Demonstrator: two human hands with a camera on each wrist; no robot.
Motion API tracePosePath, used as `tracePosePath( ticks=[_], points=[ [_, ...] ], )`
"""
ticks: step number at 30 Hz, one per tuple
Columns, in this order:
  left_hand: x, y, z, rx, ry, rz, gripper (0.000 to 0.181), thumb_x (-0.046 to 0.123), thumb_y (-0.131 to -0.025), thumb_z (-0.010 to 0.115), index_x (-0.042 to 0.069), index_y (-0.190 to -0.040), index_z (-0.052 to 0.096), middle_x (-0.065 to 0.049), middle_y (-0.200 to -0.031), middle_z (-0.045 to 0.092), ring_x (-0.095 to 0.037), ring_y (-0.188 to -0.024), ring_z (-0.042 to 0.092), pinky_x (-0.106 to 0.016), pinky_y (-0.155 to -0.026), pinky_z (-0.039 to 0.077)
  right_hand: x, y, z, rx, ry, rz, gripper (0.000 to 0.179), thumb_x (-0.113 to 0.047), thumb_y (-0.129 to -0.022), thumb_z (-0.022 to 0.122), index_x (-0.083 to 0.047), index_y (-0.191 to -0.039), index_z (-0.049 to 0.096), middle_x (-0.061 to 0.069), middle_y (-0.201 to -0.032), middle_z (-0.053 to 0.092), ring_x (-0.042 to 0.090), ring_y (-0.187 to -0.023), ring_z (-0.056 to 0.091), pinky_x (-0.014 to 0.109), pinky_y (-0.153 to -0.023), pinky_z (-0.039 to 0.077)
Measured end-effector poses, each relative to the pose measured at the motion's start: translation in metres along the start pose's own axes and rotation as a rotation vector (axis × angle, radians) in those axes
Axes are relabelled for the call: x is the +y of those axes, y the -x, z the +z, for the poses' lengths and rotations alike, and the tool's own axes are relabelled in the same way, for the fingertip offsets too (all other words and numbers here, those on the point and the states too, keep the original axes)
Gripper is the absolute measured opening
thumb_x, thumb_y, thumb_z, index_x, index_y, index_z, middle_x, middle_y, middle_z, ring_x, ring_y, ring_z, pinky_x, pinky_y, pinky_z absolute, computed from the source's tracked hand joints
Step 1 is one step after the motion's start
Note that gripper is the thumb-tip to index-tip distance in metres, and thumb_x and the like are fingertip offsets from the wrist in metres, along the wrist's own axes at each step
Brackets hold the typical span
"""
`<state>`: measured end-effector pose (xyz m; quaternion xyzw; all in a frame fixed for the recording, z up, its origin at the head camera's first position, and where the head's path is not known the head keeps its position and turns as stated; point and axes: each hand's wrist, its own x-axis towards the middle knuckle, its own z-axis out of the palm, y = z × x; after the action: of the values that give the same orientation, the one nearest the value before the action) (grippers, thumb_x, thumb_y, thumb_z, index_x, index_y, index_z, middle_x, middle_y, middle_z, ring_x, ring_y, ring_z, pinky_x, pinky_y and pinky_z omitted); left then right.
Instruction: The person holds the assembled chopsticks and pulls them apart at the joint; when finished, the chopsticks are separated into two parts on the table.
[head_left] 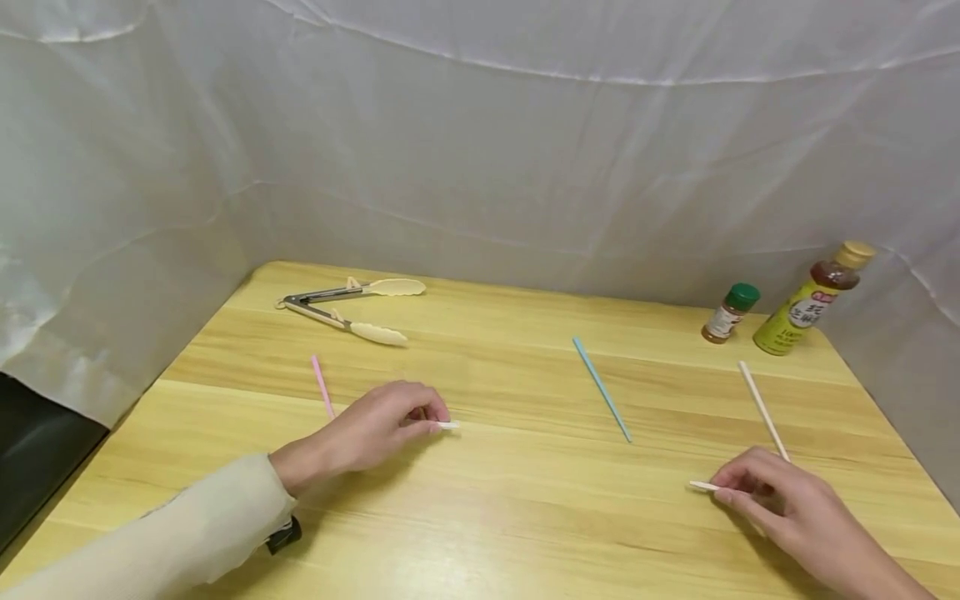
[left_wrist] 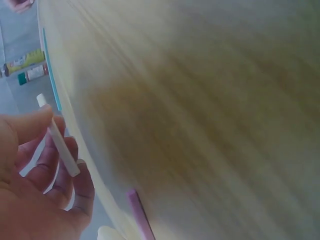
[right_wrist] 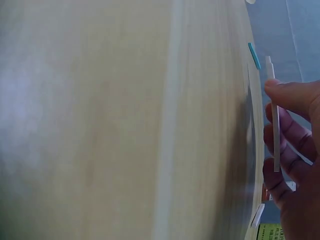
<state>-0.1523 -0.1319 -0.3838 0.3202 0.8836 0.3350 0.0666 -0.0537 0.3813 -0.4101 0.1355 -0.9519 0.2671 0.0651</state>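
Note:
My left hand (head_left: 390, 425) pinches a short white stick (left_wrist: 64, 150) between thumb and fingertips, above the wooden table left of centre. Over the table's right side, my right hand (head_left: 795, 508) holds a thin white stick (right_wrist: 276, 140) the same way, its tip pointing left in the head view. A pink stick (head_left: 322, 383) lies behind the left wrist, partly hidden by it. Between the hands and farther back, a blue stick (head_left: 602, 390) rests aslant on the table. Just beyond the right hand lies a cream stick (head_left: 763, 408), its near end meeting the hand's outline.
Spread tongs (head_left: 315, 312) with cream tips lie at the back left. A small spice jar (head_left: 726, 317) with a green lid and a yellow-labelled bottle (head_left: 802, 304) stand at the back right. Pale cloth (head_left: 480, 167) hangs behind the wooden table (head_left: 480, 533).

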Motion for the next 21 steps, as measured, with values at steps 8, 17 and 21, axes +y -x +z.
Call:
tracePosePath(
  ticks=[8, 17, 21],
  points=[
    [-0.0024, 0.0017, 0.0016, -0.035, -0.070, -0.005, 0.008, 0.017, -0.105, 0.074, 0.025, -0.108, 0.076, 0.014, -0.100, 0.069, -0.002, -0.093, 0.059, -0.028, -0.085, 0.051, 0.0024, 0.0005, 0.0034, -0.033, -0.039, -0.017, 0.031, -0.005, -0.093, 0.085, -0.033, -0.100, 0.073, -0.019, -0.089, 0.064, 0.001, -0.076, 0.055, 0.019, -0.064, 0.046],
    [-0.0027, 0.0013, 0.0034, -0.041, -0.103, -0.008, 0.008, 0.016, -0.104, 0.075, 0.024, -0.105, 0.076, 0.015, -0.098, 0.068, -0.004, -0.094, 0.058, -0.029, -0.086, 0.051, 0.0019, -0.0015, 0.0037, -0.046, -0.019, -0.007, 0.028, -0.008, -0.094, 0.085, -0.033, -0.099, 0.073, -0.020, -0.088, 0.063, 0.001, -0.075, 0.053, 0.021, -0.062, 0.042],
    [-0.0028, 0.0007, 0.0041, -0.043, -0.097, -0.008, 0.008, 0.016, -0.104, 0.075, 0.024, -0.105, 0.076, 0.014, -0.099, 0.068, -0.004, -0.094, 0.058, -0.029, -0.086, 0.051, 0.0024, -0.0015, 0.0038, -0.039, -0.027, -0.016, 0.029, -0.007, -0.093, 0.085, -0.033, -0.099, 0.074, -0.020, -0.087, 0.063, 0.001, -0.075, 0.053, 0.021, -0.061, 0.041]
  ],
)
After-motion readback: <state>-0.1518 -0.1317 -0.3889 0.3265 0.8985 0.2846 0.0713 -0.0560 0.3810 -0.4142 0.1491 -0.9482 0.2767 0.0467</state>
